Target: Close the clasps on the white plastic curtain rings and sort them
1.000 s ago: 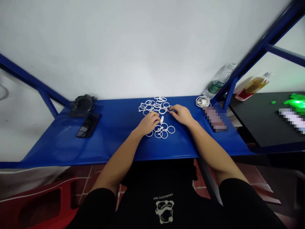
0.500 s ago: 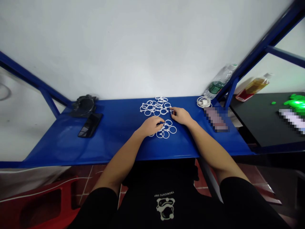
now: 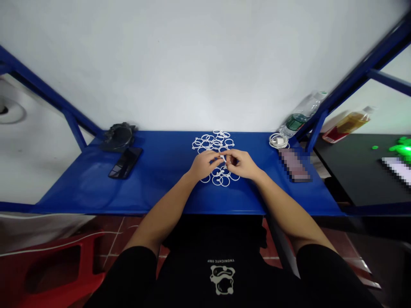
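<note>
My left hand (image 3: 204,165) and my right hand (image 3: 241,163) meet above the blue tabletop. Between their pinched fingertips is a white ring (image 3: 224,158), mostly hidden by the fingers. It looks like a plastic curtain ring with a small eyelet. Behind my hands lies a loose pile of similar white rings (image 3: 208,138), some with small knobs showing. Closer to my body, a second group of white rings (image 3: 225,181) lies flat, partly under my hands.
A black phone (image 3: 125,163) and a dark crumpled object (image 3: 119,136) lie at the left. At the right are a coiled white cable (image 3: 278,140), a blurred-out flat object (image 3: 294,165) and a clear bottle (image 3: 300,117). Blue frame bars (image 3: 316,130) flank the tabletop.
My right hand has come left from the far pile with a ring. My left hand has lifted off the near group, and the fingertips of both hands now meet at that ring.
</note>
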A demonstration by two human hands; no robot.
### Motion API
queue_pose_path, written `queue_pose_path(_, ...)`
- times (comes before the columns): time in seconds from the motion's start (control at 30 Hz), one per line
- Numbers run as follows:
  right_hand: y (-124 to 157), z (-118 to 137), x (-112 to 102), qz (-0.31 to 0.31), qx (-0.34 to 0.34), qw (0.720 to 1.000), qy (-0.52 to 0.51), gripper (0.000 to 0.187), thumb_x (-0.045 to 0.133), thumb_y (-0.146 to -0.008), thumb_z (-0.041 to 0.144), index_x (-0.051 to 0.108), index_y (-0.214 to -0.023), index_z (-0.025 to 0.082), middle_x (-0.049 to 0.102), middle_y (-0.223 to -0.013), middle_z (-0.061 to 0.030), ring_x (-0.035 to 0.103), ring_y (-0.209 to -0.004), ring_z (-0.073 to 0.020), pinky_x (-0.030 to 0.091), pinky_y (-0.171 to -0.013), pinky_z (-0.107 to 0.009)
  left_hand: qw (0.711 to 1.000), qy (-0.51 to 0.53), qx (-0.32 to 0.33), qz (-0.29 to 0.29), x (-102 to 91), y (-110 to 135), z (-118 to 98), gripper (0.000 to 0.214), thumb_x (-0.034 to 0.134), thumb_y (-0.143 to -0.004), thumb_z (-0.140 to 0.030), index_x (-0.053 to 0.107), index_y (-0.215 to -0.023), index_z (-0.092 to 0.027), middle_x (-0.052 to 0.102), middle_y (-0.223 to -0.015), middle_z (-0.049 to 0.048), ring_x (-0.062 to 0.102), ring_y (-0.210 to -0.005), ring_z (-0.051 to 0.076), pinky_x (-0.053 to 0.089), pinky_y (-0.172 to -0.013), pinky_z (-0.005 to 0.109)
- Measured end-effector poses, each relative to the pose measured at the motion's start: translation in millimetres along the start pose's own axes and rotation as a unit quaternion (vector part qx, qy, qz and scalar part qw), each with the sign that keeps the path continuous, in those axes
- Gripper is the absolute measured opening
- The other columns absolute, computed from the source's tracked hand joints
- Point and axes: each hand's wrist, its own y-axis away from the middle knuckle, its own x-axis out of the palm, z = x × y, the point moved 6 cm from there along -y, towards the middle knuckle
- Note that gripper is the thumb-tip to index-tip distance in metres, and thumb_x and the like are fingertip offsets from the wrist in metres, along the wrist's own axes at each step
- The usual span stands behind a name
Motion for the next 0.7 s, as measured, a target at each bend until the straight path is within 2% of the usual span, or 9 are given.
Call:
queue_pose_path(0.1, -1.0, 5.4, 3.2, 0.002, -0.036, 0.999, 0.029, 0.041, 0.062, -0.09, 0.02, 0.073, -0.13, 0.025, 0.071, -0.092, -0.0001, 0.058, -0.064, -0.011, 0.05, -0.063, -0.027, 0.999, -0.007, 0.022, -0.04, -5.4, -0.6, -1.3, 0.016, 0.071, -0.103, -0.035, 0.079, -0.096, -0.023, 0.078, -0.086, 0.0027, 0.072, -0.08, 0.017, 0.058, -0.078, 0.034)
queue_pose_path(0.23, -1.3, 3.2, 2.7, -0.001, -0.056, 0.997, 0.045, 0.034, 0.062, -0.098, 0.023, 0.074, -0.13, 0.026, 0.073, -0.097, -0.0018, 0.06, -0.066, -0.0116, 0.052, -0.067, -0.029, 0.997, -0.013, 0.037, -0.072, -8.7, -0.2, -3.1, 0.017, 0.071, -0.104, -0.035, 0.08, -0.095, -0.023, 0.078, -0.083, 0.0022, 0.072, -0.077, 0.016, 0.058, -0.076, 0.033)
queue_pose_path(0.33, -0.7, 2.2, -0.6, -0.035, -0.065, 0.995, 0.069, 0.021, 0.062, -0.104, 0.03, 0.077, -0.118, 0.025, 0.074, -0.094, -0.0028, 0.064, -0.073, -0.0143, 0.053, -0.072, -0.031, 0.997, -0.012, 0.038, -0.066, -7.1, 0.3, -3.5, 0.015, 0.072, -0.103, -0.035, 0.081, -0.097, -0.024, 0.079, -0.083, 0.002, 0.072, -0.076, 0.016, 0.058, -0.076, 0.033)
queue_pose_path(0.43, -0.3, 0.9, -4.0, -0.068, -0.058, 0.992, 0.09, 0.02, 0.062, -0.107, 0.035, 0.078, -0.108, 0.024, 0.076, -0.092, -0.0037, 0.068, -0.08, -0.0165, 0.053, -0.074, -0.032, 0.997, -0.009, 0.042, -0.065, -6.3, 0.9, -3.4, 0.017, 0.074, -0.103, -0.038, 0.081, -0.097, -0.024, 0.08, -0.086, 0.003, 0.073, -0.076, 0.016, 0.059, -0.075, 0.033)
queue_pose_path(0.7, -0.4, 0.3, 2.3, -0.041, -0.069, 0.991, 0.108, 0.022, 0.057, -0.107, 0.033, 0.076, -0.104, 0.021, 0.078, -0.094, -0.0053, 0.071, -0.082, -0.0173, 0.054, -0.075, -0.031, 0.996, -0.02, 0.062, -0.055, -4.1, 2.5, -4.1, 0.022, 0.07, -0.105, -0.039, 0.078, -0.094, -0.022, 0.079, -0.084, 0.003, 0.073, -0.077, 0.016, 0.058, -0.075, 0.032)
